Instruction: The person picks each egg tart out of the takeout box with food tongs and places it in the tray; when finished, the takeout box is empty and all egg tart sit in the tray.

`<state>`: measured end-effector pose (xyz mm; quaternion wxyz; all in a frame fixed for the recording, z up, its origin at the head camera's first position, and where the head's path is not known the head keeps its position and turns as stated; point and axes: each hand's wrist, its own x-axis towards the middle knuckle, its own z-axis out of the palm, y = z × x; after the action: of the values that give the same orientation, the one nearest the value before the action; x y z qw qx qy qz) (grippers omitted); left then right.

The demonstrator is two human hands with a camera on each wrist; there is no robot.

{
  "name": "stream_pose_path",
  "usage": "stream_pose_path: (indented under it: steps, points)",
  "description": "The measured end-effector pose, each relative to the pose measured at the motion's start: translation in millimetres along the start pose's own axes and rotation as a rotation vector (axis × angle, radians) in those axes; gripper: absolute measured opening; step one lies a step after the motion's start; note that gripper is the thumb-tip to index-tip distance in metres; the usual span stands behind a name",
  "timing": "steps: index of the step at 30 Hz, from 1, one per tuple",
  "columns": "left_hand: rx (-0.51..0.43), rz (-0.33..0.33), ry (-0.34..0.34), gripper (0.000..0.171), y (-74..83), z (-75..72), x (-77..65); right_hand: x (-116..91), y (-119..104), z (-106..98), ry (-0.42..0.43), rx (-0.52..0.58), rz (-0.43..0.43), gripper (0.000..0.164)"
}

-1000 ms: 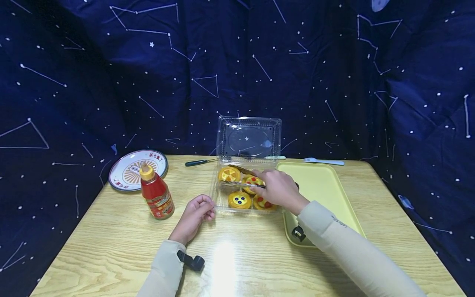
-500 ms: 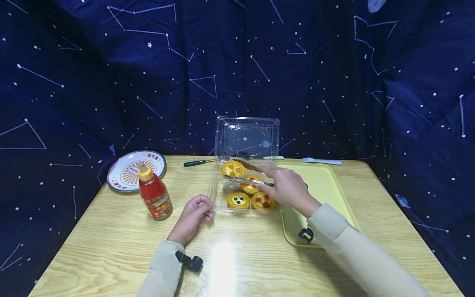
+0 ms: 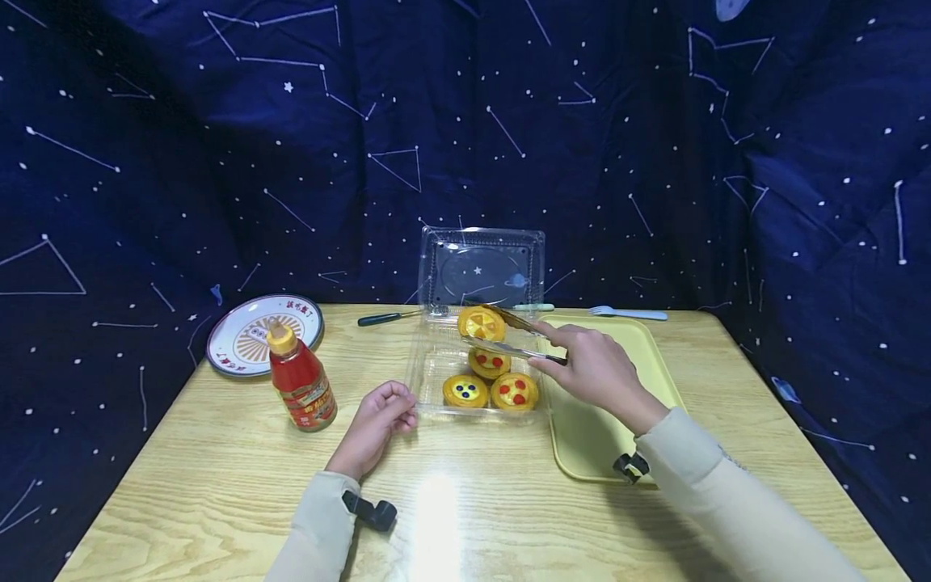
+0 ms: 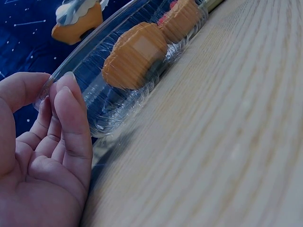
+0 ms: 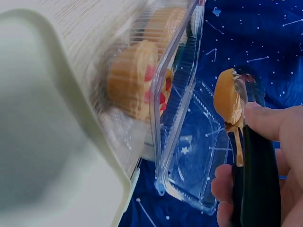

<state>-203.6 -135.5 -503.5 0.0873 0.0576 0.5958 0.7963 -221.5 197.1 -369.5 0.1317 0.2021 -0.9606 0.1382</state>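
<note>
At lower centre of the head view, on the pale wood-grained worktop [image 3: 509, 517], the left hand [image 3: 377, 424] pinches the near left corner of a clear container [image 3: 435, 364] between thumb and fingers. Just inside its near edge sit a blue-dotted tart [image 3: 465, 392] and a red-dotted tart [image 3: 514, 392], with a second red-dotted one [image 3: 490, 364] behind. A red sauce bottle [image 3: 305, 388] stands at left; a yellow tray [image 3: 596, 436] lies at right. Over the tray, the right hand [image 3: 598, 368] grips black-handled tongs [image 3: 509, 349]. Their tips pinch the held tart [image 3: 482, 323], raised above the far part of the container, at centre of the frame: round, golden-brown at the side, its top patterned in yellow and orange wedges. Beyond are a patterned plate [image 3: 240, 335] at left, a pale blue fork [image 3: 629, 314] at right and a starry dark-blue cloth [image 3: 436, 121].
</note>
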Motion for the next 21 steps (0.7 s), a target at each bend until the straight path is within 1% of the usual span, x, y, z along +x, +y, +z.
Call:
stream_pose_path:
  steps: [7, 13, 17, 21]
  points:
    - [0.006, 0.004, 0.000, 0.004, 0.3, -0.3, 0.2, -10, 11, -9, 0.030, 0.001, 0.003, 0.058]
    - [0.009, 0.001, -0.010, 0.012, 0.1, -1.6, -0.2, -18, 24, -15, 0.065, -0.008, 0.002, 0.058]
    - [0.018, -0.001, -0.013, 0.008, 0.5, -1.2, -1.0, -24, 33, -19, 0.069, -0.006, 0.023, 0.058]
    - [0.023, 0.008, -0.011, 0.007, 0.6, 0.2, -0.5, -29, 42, -23, 0.077, -0.004, 0.041, 0.057]
